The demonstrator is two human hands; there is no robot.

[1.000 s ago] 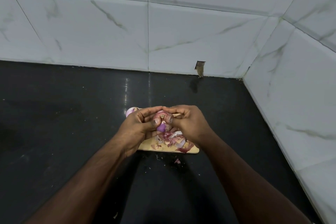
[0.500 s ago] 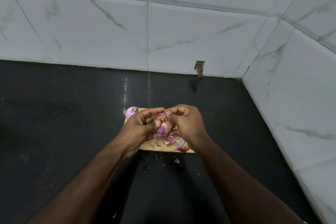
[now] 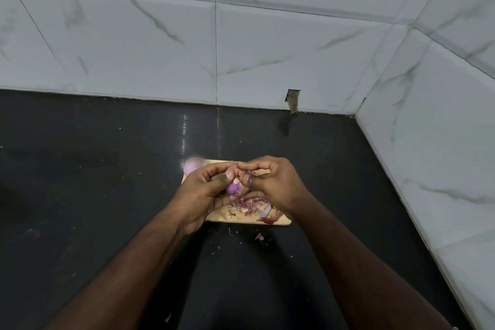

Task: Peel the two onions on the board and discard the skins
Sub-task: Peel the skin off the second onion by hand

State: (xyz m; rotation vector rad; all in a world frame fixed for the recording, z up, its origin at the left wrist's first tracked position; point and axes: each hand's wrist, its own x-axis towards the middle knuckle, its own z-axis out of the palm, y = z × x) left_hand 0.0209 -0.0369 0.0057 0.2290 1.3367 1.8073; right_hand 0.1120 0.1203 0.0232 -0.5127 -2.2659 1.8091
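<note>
Head view: left hand [image 3: 199, 195] gripped the onion [image 3: 235, 187]; right hand [image 3: 278, 185] pinched its skin [image 3: 245, 172]. Brittle skin risked tearing short, or scattering off the board [image 3: 284, 221].

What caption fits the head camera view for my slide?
Both hands, left and right, peel an onion over a skin-strewn board.

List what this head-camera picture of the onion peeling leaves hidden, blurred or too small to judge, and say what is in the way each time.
1. Held onion: mostly covered by the left hand and right hand; how much skin remains is unclear.
2. Second onion at the far left corner of the board: blurred, partly behind the left hand.
3. Skins on the board: the hands hide part of the pile.
4. Specks on the counter: too small to identify.
</note>
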